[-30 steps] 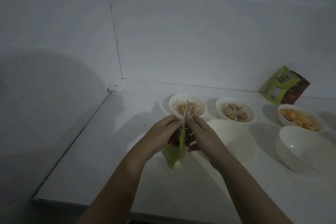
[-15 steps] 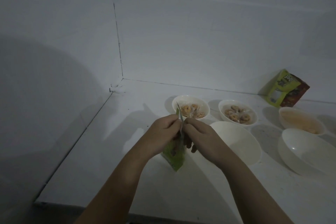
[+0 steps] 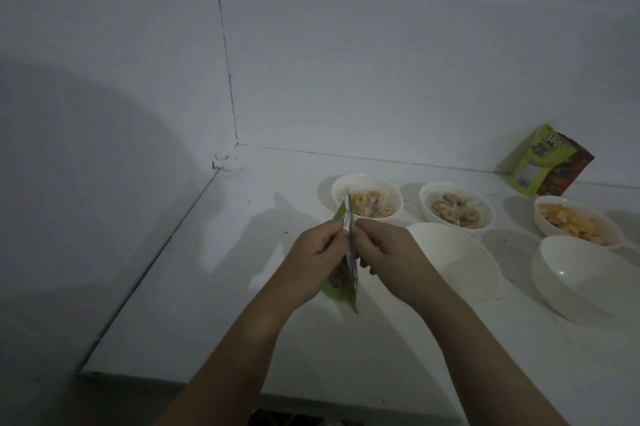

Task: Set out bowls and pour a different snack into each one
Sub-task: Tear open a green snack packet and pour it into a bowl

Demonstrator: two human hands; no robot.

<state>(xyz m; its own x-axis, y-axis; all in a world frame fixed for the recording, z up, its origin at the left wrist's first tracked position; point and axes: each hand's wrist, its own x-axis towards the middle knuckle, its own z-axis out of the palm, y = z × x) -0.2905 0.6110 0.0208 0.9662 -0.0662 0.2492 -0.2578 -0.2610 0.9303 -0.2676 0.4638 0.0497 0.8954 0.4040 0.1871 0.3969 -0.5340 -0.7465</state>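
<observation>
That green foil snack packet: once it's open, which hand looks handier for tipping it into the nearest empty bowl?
Right hand, probably: the empty white bowl lies just right of it.

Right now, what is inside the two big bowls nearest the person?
Both look empty: the middle bowl shows bare white, though the right hand covers its left edge; the right bowl too.

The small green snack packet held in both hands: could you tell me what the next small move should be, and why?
Probably pull the hands apart to tear it open. The left hand and right hand both pinch the top edge of the small green snack packet, and the large empty white bowl beside them holds nothing yet.
</observation>
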